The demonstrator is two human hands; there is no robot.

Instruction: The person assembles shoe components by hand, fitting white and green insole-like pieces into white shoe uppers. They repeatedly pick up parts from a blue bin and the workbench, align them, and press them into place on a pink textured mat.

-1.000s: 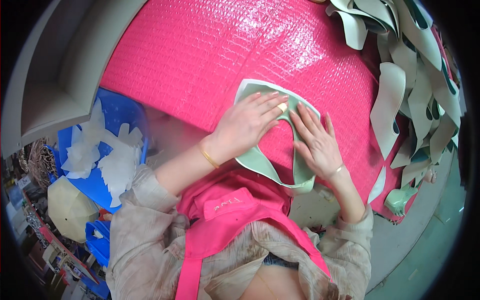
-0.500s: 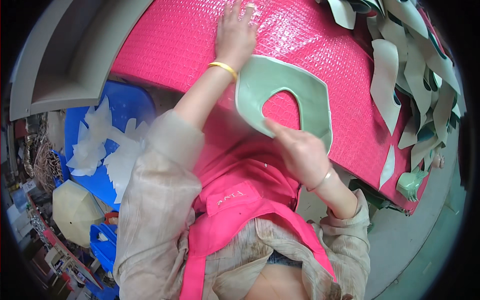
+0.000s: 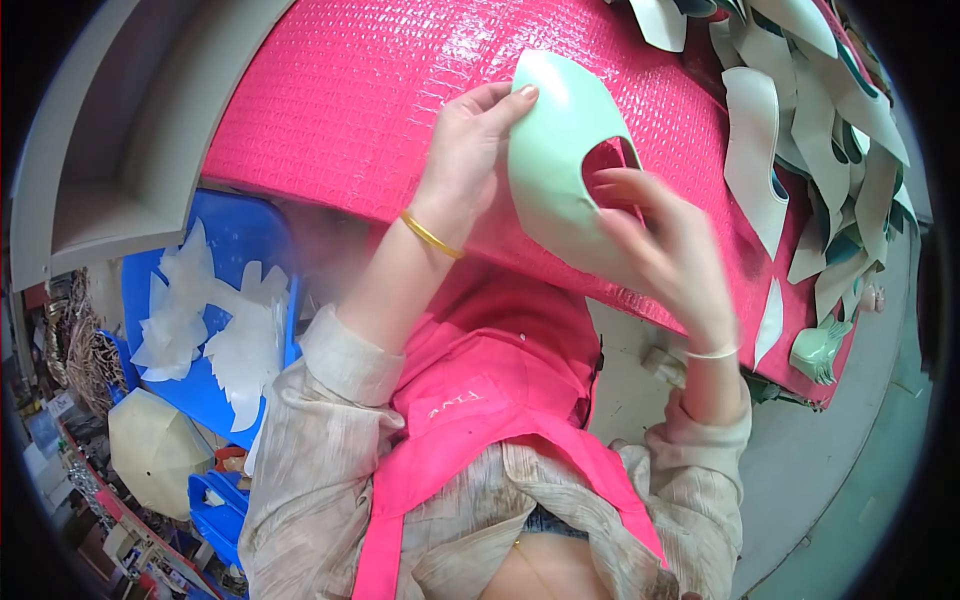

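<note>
My left hand [image 3: 478, 135] pinches a mint green shoe-upper piece [image 3: 545, 150] at its upper left edge, thumb on the glossy face. The piece is curved, with an oval opening, and is tilted up above the near edge of the pink-covered table. My right hand [image 3: 670, 250], slightly blurred, grips the piece at the opening's right rim, with fingers at the hole and the thumb on the near side. Its hold on the lower right part is partly hidden.
The pink quilted table cover [image 3: 360, 100] spreads ahead. Several pale curved leather pieces [image 3: 755, 140] pile at the right, near a small green bundle [image 3: 820, 350]. A blue chair [image 3: 225, 230] with white scraps [image 3: 245, 340] stands left, below a grey box-like shelf [image 3: 120, 190].
The green piece has come up off the table and turned its glossy outer face upward. My left hand has moved back from the table and taken its edge; my right hand has shifted right.
</note>
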